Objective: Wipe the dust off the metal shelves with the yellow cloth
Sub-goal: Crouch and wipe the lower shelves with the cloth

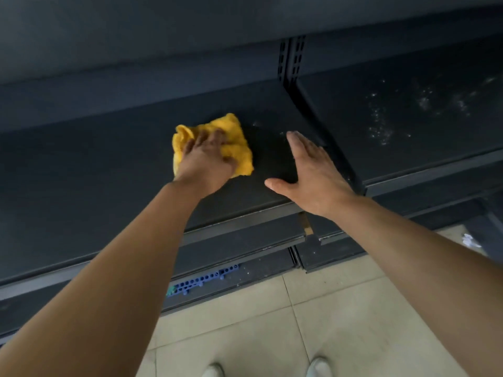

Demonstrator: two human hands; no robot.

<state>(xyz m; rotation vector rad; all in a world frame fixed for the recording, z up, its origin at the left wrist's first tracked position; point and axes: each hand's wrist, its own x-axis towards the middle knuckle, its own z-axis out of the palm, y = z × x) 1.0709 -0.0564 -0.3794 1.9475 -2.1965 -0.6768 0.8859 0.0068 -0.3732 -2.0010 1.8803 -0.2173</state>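
Note:
A crumpled yellow cloth (234, 137) lies on the dark metal shelf (95, 170). My left hand (208, 161) presses down on the cloth, fingers spread over it and gripping its folds. My right hand (313, 175) rests flat on the same shelf to the right of the cloth, fingers together, thumb out, holding nothing. A few white dust specks show on the shelf between and beyond the two hands. The neighbouring shelf section (408, 148) on the right carries a wide scatter of white dust (381, 123).
A slotted upright post (291, 59) divides the two shelf sections. Lower shelves (245, 240) step out beneath. A blue perforated plastic piece (201, 281) lies on the bottom ledge. Beige floor tiles (340, 308), my shoes and a scrap of crumpled paper (469, 240) are below.

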